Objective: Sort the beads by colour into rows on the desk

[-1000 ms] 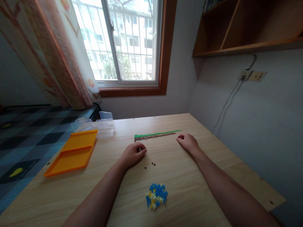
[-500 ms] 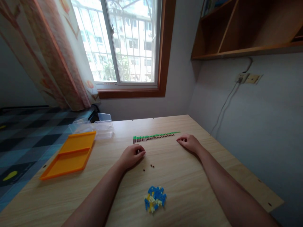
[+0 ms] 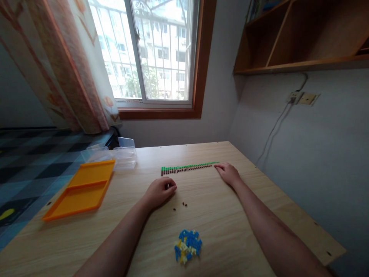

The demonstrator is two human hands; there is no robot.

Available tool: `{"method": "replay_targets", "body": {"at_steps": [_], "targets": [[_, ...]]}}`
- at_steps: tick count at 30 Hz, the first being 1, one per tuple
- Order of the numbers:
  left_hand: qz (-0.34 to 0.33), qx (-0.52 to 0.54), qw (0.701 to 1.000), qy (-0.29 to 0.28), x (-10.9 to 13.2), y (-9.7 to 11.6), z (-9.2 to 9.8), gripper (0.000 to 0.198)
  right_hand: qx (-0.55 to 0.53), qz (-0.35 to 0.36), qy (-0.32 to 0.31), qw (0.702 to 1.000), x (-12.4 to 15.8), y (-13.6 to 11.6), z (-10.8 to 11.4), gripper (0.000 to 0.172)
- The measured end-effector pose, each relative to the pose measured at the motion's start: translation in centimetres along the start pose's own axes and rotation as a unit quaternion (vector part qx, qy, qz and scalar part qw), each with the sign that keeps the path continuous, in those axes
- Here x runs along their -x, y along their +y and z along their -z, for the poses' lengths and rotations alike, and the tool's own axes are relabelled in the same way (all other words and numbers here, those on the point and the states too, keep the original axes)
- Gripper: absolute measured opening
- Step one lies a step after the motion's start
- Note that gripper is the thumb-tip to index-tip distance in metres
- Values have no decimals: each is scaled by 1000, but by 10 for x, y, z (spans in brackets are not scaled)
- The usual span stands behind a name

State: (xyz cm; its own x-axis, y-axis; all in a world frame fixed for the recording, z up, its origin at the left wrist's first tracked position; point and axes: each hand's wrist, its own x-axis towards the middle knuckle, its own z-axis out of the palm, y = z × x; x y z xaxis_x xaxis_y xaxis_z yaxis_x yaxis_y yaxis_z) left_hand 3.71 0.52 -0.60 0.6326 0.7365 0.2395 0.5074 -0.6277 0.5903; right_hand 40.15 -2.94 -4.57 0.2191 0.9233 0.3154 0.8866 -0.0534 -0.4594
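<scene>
Now I count one green-and-brown brick row (image 3: pixel 187 167) on the desk (image 3: pixel 213 215). My right hand (image 3: pixel 229 174), fingers together, touches its right end. My left hand (image 3: pixel 158 191) is loosely curled nearby, beside three loose brown bricks (image 3: pixel 181 205) and one blue-yellow pile (image 3: pixel 186 246).

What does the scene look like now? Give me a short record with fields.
left hand: curled on the table, near the left end of the row; contents hidden
right hand: fingertips at the row's right end
row: green and brown pieces in a straight line
loose pieces: three brown, right of the left hand
pile: blue, yellow and white, between the forearms
tray: orange, far left, next to the clear boxes
</scene>
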Motion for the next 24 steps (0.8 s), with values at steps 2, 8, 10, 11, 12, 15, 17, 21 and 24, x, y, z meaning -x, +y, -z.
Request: {"method": "replay_targets", "body": {"at_steps": [2,8,10,11,12,15,17,21,24], "targets": [[1,-4,1000,-3,0,1,0,17,3,1,1,1000,-1,0,-1,30],[4,-13,1000,-6,0,3,1,15,12,2,13,1000,1,-1,-2,30],[3,-13,1000,-5,0,3,1,15,16,3,13,1000,2,-3,-2,29],[2,-13,1000,-5,0,2,0,15,19,3,13,1000,3,-4,-2,29],[1,-13,1000,-4,0,2,0,16,23,4,12,1000,3,-4,-2,29],[3,-14,1000,-4,0,3,0,16,45,9,9,999,4,-7,-1,29],[6,-13,1000,-5,0,4,0,17,57,11,6,998,5,-8,0,30],[9,-13,1000,-4,0,5,0,17,66,6,0,998,5,-9,1,29],[7,-16,1000,0,1,4,0,16,63,7,3,998,5,-9,1,30]]}}
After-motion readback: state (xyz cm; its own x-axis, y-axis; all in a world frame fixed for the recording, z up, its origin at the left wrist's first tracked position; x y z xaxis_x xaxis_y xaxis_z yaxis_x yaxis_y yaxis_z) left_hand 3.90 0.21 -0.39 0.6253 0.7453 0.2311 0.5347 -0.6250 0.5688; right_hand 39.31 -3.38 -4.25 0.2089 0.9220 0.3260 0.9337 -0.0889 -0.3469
